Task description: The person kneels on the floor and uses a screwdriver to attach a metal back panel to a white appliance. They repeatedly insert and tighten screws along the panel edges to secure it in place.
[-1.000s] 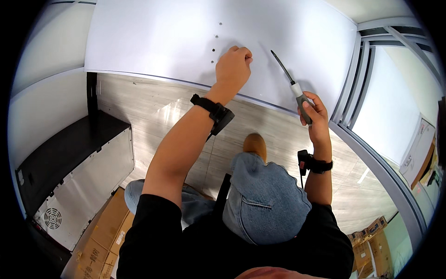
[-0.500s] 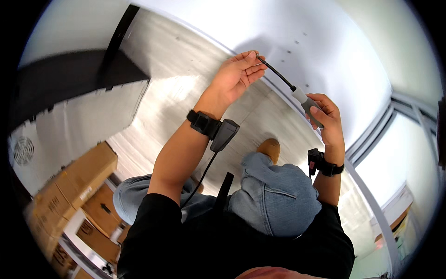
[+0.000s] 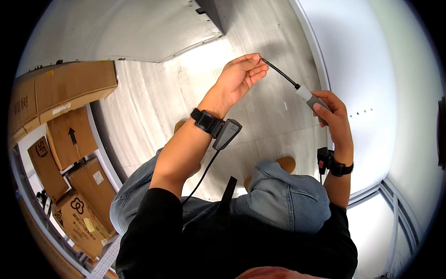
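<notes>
My right hand (image 3: 331,108) grips the grey handle of a screwdriver (image 3: 297,87), whose thin black shaft points up and to the left. The fingertips of my left hand (image 3: 240,77) pinch the shaft's tip; whether a small part sits there I cannot tell. Both hands are raised over the pale wooden floor (image 3: 153,107). Each wrist wears a black strap with a small device, and a cable hangs from the left one (image 3: 226,132). My knees in blue jeans (image 3: 283,200) are below.
Several brown cardboard boxes (image 3: 69,135) are stacked at the left. A large white panel (image 3: 367,83) with small holes stands at the right. A white cabinet (image 3: 125,28) and a dark panel (image 3: 213,11) lie at the top.
The view has swung away from the white panel toward the floor and boxes. My left hand left the panel and came to the screwdriver's tip. The right hand still holds the screwdriver.
</notes>
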### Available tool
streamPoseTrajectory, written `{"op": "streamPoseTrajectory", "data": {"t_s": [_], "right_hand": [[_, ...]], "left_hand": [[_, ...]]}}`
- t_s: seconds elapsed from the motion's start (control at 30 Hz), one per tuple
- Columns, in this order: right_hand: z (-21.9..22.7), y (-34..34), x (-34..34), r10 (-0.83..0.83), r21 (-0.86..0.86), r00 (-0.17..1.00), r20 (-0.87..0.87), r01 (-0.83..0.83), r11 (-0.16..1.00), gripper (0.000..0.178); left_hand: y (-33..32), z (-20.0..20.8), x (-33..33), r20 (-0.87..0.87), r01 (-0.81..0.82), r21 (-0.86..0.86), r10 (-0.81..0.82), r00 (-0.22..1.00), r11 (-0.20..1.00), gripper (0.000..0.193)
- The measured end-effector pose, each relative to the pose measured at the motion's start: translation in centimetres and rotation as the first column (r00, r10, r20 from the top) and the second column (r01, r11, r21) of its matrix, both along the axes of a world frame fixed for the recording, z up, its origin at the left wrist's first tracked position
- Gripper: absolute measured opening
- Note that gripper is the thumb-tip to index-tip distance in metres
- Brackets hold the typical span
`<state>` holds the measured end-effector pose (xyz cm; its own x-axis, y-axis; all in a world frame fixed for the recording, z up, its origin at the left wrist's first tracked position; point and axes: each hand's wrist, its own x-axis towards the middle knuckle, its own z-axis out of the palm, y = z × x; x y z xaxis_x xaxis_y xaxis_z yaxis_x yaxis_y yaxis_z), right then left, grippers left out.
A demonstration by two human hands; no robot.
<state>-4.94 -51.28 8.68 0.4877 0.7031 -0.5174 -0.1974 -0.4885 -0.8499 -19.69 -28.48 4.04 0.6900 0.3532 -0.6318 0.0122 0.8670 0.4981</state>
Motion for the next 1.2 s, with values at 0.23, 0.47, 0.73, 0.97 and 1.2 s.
{"op": "streamPoseTrajectory", "data": {"t_s": [0.23,0.47,0.73,0.97,1.2], "right_hand": [[2.8,6.0,-0.7,0.342,-0.168,0.858,0.383,-0.299,0.939,0.027],[8.1,13.7,-2.2,0.529,-0.249,0.570,0.629,-0.497,0.831,0.024],[10.2,20.5,-5.2,0.441,-0.187,0.475,0.762,-0.490,0.851,0.031],[3.1,21.4,-7.6,0.177,-0.007,0.789,0.589,-0.214,0.977,0.034],[-6.6,18.5,-15.0,-0.098,0.042,0.991,0.090,0.095,0.995,0.038]], "left_hand": [[2.4,-0.8,-3.7,-0.044,-0.122,0.011,0.122,0.992,0.992,0.014],[5.6,0.1,-5.1,0.050,-0.306,-0.046,0.308,0.950,0.951,0.011],[14.3,2.3,-7.4,0.118,-0.245,0.082,0.235,0.965,0.966,0.008],[17.9,1.4,-6.4,0.005,-0.145,0.162,0.146,0.989,0.976,0.013],[17.3,-3.8,-5.4,-0.179,0.038,0.175,-0.006,0.984,0.984,0.016]]}}
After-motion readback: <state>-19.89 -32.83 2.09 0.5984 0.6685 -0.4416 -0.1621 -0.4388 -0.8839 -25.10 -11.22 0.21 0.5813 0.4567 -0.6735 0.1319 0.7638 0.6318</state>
